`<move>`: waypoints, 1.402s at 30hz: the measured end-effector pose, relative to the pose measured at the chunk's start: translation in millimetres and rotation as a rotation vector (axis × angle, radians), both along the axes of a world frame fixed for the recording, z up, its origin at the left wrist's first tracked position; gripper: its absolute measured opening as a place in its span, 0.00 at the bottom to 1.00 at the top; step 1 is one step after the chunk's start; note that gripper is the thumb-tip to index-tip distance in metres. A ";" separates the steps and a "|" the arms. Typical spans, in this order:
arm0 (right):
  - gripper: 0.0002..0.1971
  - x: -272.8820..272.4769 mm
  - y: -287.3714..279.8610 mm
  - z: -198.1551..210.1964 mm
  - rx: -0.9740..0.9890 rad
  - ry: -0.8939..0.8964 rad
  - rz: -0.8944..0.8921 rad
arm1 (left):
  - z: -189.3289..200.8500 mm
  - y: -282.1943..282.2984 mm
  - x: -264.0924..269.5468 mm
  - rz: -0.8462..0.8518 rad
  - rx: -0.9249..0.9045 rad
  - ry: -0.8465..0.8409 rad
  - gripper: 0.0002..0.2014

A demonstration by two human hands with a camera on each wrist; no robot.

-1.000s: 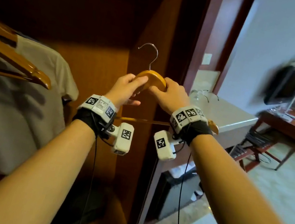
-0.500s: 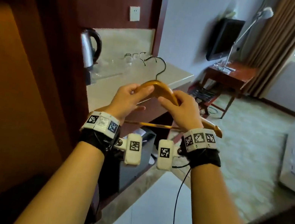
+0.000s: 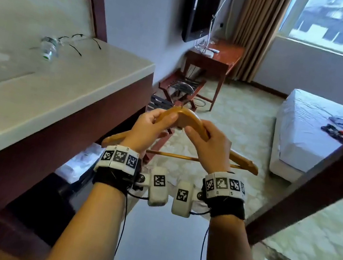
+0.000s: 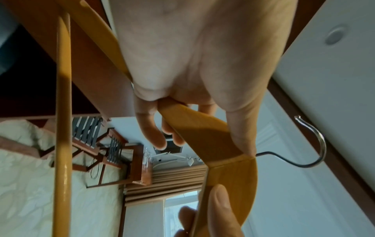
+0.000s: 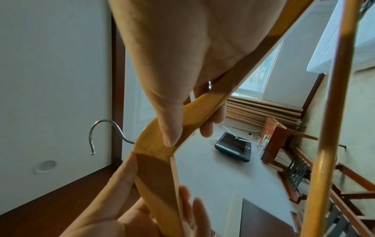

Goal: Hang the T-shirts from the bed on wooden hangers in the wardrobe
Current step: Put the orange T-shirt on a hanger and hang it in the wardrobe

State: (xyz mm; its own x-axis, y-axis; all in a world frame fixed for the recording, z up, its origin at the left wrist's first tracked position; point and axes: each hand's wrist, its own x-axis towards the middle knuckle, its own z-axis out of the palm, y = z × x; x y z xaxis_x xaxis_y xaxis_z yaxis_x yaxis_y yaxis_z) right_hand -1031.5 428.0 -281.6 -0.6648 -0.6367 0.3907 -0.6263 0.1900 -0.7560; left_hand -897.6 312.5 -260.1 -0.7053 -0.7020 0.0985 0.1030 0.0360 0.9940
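Both hands hold a wooden hanger [image 3: 190,119] by its top, chest-high in front of me. My left hand [image 3: 150,126] grips the left arm near the apex, with the thumb on top. My right hand [image 3: 209,145] grips the right arm the same way. In the left wrist view, the hanger [image 4: 202,133] runs between thumb and fingers, and its metal hook [image 4: 316,144] points away from me. The right wrist view shows the hanger [image 5: 156,173] and hook [image 5: 95,133] too. Dark garments [image 3: 338,127] lie on the white bed [image 3: 301,139] at the far right.
A pale counter [image 3: 59,87] on the left carries a plastic bottle [image 3: 48,48] and glasses [image 3: 78,40]. A wall TV [image 3: 200,11], a wooden desk [image 3: 215,57] and a luggage rack [image 3: 180,90] stand ahead. A dark wooden edge [image 3: 318,174] slants across the right.
My view has swung right, from the wardrobe to the room and bed. Both hands have kept their hold on the hanger, which now tips forward with its hook pointing away.
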 end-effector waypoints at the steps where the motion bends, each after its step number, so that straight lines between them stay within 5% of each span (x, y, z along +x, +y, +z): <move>1: 0.13 -16.3 -3.2 -3.1 0.004 -0.004 -0.015 | -3.4 -5.6 -17.5 -0.019 0.006 -0.002 0.10; 15: 0.20 -252.7 -122.1 -27.6 -0.060 -0.030 -0.322 | -19.9 -161.7 -295.4 -0.329 0.048 -0.075 0.22; 25: 0.21 -419.9 -161.5 -45.1 -0.046 -0.083 -0.465 | -31.2 -207.7 -482.1 -0.463 0.088 -0.082 0.19; 42: 0.12 -825.4 -246.8 -29.9 -0.048 -0.105 -0.479 | -19.0 -300.1 -894.5 -0.522 0.074 -0.083 0.07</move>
State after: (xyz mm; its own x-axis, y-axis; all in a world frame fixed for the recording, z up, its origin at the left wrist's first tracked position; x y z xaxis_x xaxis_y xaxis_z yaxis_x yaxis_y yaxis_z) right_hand -1856.9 181.2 -311.5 -0.9159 -0.2325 0.3272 -0.3968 0.4016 -0.8254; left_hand -1792.1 12.4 -279.1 -0.9659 -0.2586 -0.0090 0.0094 -0.0698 0.9975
